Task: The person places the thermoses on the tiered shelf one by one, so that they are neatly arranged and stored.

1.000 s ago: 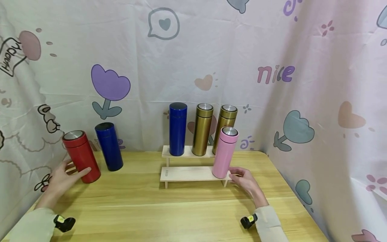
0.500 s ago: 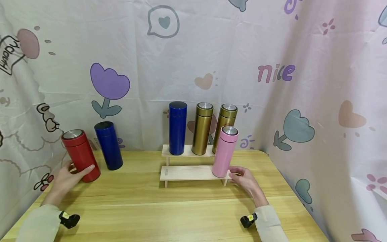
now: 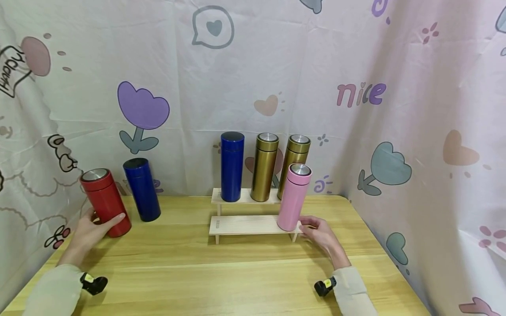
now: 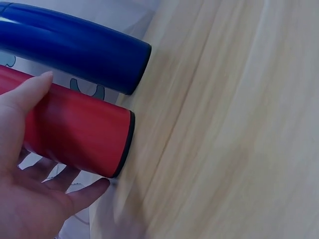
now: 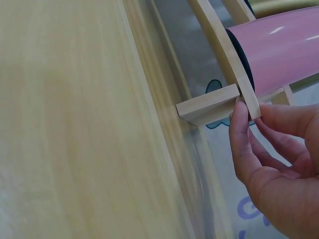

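At the left of the table, my left hand [image 3: 88,232] holds a red thermos bottle [image 3: 106,204] low on its body. In the left wrist view the thumb lies across the red bottle [image 4: 79,127] and the fingers curve round its other side. A blue thermos bottle [image 3: 142,189] stands just to its right, apart from the hand. My right hand [image 3: 319,235] pinches the right end of the lower shelf [image 3: 245,224] of a two-tier wooden stand, between thumb and fingers in the right wrist view. On that shelf, near the fingers, stands a pink thermos bottle [image 3: 294,197].
The stand's upper tier [image 3: 246,196] carries another blue bottle [image 3: 232,166], a gold bottle [image 3: 265,167] and a second gold bottle [image 3: 296,149], partly hidden by the pink one. A patterned cloth [image 3: 205,87] hangs behind the wooden table [image 3: 205,281] and at both sides.
My left hand and forearm have shifted slightly right, and the thumb reaches further across the red bottle. The right hand keeps its place at the stand. Every bottle stands where it was.
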Demonstrator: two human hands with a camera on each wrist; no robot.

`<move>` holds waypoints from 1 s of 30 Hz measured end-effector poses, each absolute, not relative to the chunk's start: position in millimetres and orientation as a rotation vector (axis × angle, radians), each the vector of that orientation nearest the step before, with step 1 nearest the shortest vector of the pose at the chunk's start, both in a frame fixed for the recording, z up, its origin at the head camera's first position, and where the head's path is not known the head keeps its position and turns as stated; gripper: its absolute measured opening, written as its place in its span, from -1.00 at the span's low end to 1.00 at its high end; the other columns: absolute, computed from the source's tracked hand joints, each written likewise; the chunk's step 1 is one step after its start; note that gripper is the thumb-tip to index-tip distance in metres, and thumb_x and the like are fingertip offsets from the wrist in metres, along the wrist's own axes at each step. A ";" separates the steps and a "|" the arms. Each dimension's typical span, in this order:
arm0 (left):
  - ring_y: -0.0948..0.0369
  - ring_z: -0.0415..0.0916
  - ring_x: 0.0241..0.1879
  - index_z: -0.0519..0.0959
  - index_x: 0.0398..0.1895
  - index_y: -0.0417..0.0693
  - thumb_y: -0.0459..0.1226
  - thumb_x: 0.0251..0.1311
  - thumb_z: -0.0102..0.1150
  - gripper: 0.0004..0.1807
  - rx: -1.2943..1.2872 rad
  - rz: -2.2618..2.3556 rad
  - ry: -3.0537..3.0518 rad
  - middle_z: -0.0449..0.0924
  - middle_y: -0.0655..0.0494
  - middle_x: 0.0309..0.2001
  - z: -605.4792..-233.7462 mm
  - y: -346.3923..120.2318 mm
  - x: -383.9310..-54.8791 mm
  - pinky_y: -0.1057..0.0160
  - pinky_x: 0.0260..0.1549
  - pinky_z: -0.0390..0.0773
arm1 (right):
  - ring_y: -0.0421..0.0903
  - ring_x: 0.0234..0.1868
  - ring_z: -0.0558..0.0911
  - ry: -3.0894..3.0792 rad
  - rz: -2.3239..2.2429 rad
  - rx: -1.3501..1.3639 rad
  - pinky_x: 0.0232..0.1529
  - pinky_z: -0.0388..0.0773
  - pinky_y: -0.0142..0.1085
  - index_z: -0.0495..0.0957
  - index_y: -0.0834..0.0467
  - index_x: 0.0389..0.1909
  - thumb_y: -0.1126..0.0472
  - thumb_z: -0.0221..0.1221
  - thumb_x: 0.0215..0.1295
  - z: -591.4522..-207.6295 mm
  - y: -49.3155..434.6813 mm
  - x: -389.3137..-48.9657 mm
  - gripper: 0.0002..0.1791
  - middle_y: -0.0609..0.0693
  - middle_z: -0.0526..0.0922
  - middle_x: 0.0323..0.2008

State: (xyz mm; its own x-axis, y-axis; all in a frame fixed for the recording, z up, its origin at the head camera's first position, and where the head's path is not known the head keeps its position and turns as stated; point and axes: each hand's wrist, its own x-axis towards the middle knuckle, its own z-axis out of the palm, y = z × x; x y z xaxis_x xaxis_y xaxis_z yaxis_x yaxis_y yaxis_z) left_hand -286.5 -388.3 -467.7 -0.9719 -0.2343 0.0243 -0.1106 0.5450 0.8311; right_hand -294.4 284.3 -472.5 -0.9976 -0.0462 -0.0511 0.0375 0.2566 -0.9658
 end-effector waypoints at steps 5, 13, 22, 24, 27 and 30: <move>-0.46 0.11 0.36 -0.22 0.62 -0.39 0.17 0.38 0.17 0.16 0.290 -1.401 -2.635 -0.02 -0.63 0.50 -465.7 -387.2 -287.4 -0.55 0.24 0.26 | -0.12 -0.15 0.70 2.437 -1.869 -0.007 0.04 0.76 -0.15 0.46 0.40 0.32 0.37 0.20 0.42 -471.6 284.3 -294.2 -0.52 0.36 0.58 0.16; -0.48 0.14 0.36 -0.20 0.61 -0.41 0.17 0.35 0.21 0.18 0.279 -1.345 -2.666 0.02 -0.64 0.48 -459.7 -388.9 -286.3 -0.52 0.20 0.33 | -0.11 -0.15 0.69 2.437 -1.877 -0.003 0.02 0.76 -0.16 0.47 0.41 0.30 0.39 0.20 0.42 -472.7 284.4 -293.5 -0.54 0.37 0.58 0.16; -0.28 0.38 0.13 0.07 0.55 -0.42 0.09 0.28 0.35 0.06 0.192 -1.192 -2.661 0.27 -0.56 0.37 -454.9 -386.2 -281.9 0.27 -0.24 0.45 | -0.12 -0.16 0.69 2.422 -1.903 -0.004 0.02 0.76 -0.16 0.46 0.42 0.30 0.40 0.19 0.42 -474.2 284.5 -294.1 -0.54 0.35 0.58 0.13; -0.24 0.39 0.09 0.09 0.54 -0.42 0.10 0.28 0.35 0.05 0.192 -1.179 -2.667 0.29 -0.55 0.36 -454.9 -386.3 -280.9 0.38 -0.27 0.38 | -0.12 -0.16 0.69 2.420 -1.905 -0.005 0.02 0.76 -0.16 0.46 0.42 0.30 0.40 0.19 0.42 -474.3 284.5 -294.1 -0.54 0.34 0.58 0.13; -0.25 0.37 0.12 0.07 0.55 -0.40 0.11 0.28 0.35 0.07 0.198 -1.190 -2.677 0.28 -0.55 0.38 -454.6 -386.6 -279.8 0.37 -0.24 0.36 | -0.12 -0.16 0.69 2.421 -1.905 -0.006 0.02 0.76 -0.15 0.47 0.42 0.29 0.40 0.19 0.42 -474.4 284.2 -294.3 -0.55 0.34 0.59 0.12; -0.21 0.39 0.18 0.02 0.58 -0.40 0.12 0.29 0.33 0.10 0.202 -1.221 -2.687 0.23 -0.57 0.42 -453.2 -385.6 -279.7 0.21 -0.16 0.48 | -0.12 -0.17 0.69 2.424 -1.906 -0.005 0.03 0.76 -0.15 0.47 0.42 0.29 0.40 0.19 0.42 -474.2 284.6 -294.6 -0.55 0.33 0.60 0.12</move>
State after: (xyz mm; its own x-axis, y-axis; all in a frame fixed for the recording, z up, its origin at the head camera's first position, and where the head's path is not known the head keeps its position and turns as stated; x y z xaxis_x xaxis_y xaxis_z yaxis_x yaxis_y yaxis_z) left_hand -279.7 -385.6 -453.2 -0.9740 -0.1983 0.1092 -0.0482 0.6530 0.7558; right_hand -294.6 284.6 -474.2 -0.9983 -0.0383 -0.0435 0.0333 0.2367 -0.9710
